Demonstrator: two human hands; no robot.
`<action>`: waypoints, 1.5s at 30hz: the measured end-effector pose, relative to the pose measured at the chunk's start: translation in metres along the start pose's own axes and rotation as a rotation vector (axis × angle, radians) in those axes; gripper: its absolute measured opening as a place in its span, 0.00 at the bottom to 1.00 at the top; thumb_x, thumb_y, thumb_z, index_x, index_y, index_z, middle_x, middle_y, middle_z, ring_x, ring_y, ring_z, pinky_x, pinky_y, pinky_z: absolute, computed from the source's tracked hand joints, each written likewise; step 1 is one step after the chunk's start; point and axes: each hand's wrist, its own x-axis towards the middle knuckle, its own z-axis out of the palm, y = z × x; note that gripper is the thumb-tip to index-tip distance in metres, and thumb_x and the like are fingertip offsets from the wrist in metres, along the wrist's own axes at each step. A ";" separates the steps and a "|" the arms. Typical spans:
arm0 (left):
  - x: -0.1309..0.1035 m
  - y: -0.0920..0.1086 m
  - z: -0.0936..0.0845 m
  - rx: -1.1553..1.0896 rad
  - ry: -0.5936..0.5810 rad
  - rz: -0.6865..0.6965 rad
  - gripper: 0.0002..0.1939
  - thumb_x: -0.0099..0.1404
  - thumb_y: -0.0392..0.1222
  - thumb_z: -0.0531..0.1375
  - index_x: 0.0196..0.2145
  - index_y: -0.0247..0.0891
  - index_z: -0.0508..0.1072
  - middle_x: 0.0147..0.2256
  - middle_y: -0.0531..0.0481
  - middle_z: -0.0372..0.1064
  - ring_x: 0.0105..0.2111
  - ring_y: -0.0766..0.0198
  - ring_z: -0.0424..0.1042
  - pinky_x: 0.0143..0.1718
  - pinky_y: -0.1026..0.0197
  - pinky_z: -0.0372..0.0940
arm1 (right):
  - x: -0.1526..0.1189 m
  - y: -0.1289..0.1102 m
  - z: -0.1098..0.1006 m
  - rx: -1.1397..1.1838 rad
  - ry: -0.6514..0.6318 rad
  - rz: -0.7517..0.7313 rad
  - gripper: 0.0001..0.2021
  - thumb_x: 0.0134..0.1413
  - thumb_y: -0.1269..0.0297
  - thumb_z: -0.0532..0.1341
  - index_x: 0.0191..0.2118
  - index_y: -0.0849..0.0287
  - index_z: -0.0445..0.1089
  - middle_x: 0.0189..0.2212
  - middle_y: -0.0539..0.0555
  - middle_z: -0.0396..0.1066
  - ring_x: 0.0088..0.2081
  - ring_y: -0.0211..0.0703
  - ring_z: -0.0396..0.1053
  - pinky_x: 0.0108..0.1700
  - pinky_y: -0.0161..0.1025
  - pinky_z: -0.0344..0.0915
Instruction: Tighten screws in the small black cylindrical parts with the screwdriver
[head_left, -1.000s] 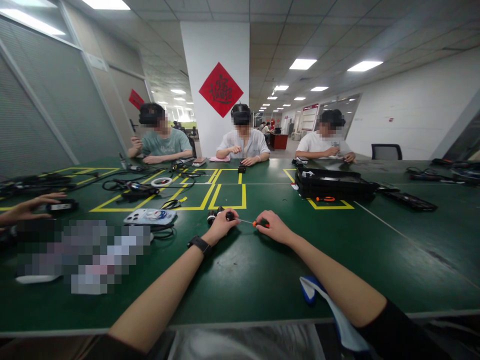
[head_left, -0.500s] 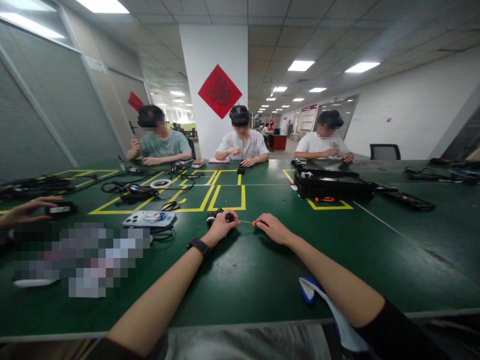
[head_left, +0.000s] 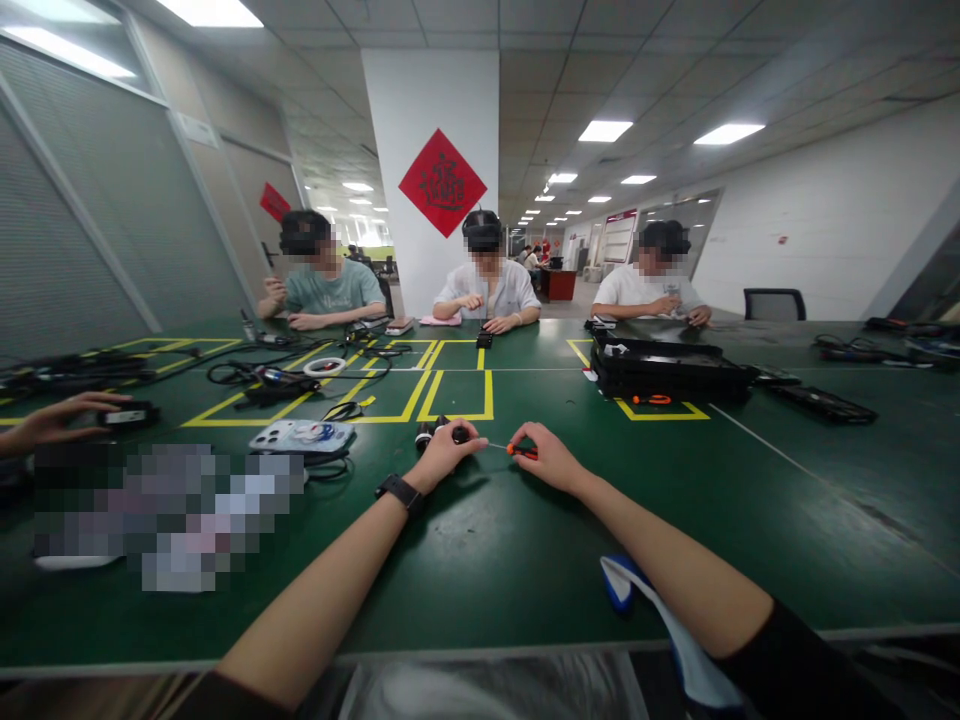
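My right hand [head_left: 556, 462] is closed around the orange and black handle of a screwdriver [head_left: 522, 452], whose thin shaft points left. The shaft reaches the fingertips of my left hand [head_left: 442, 460]. That hand is closed on a small black device with rounded parts [head_left: 460, 434], partly hidden by my fingers. Just left of it, a black and white round part [head_left: 424, 436] shows at the knuckles; I cannot tell whether it belongs to the same device. Both hands are just above the green table [head_left: 480, 560].
Left of my hands lies a phone in a patterned case [head_left: 301, 436] with cables. A black tray [head_left: 667, 368] and an orange screwdriver [head_left: 651, 400] are at right. Another person's hand [head_left: 64, 420] touches a black device [head_left: 129, 414]. Three people sit opposite.
My right-hand fingers have lifted and shifted slightly on the screwdriver, so more of its black and orange handle shows. My left hand stays in nearly the same place.
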 end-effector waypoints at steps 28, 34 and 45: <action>0.000 0.008 -0.001 -0.026 0.010 -0.030 0.15 0.49 0.51 0.60 0.28 0.36 0.69 0.23 0.54 0.63 0.23 0.70 0.61 0.22 0.67 0.57 | 0.001 0.005 -0.009 -0.031 -0.145 -0.013 0.09 0.54 0.60 0.54 0.33 0.59 0.68 0.34 0.53 0.65 0.39 0.41 0.60 0.44 0.41 0.57; -0.001 0.011 -0.001 -0.030 0.023 -0.082 0.15 0.49 0.51 0.60 0.29 0.36 0.68 0.23 0.54 0.63 0.22 0.69 0.61 0.21 0.67 0.56 | 0.001 0.006 -0.010 -0.006 -0.114 -0.051 0.05 0.50 0.64 0.59 0.30 0.59 0.67 0.34 0.53 0.65 0.40 0.41 0.60 0.44 0.42 0.57; -0.001 0.005 0.000 -0.014 0.014 -0.047 0.17 0.48 0.53 0.60 0.29 0.36 0.68 0.25 0.54 0.63 0.21 0.71 0.59 0.20 0.68 0.55 | 0.001 0.003 -0.011 -0.003 -0.153 -0.022 0.08 0.54 0.61 0.54 0.33 0.59 0.68 0.34 0.53 0.66 0.40 0.41 0.61 0.44 0.41 0.57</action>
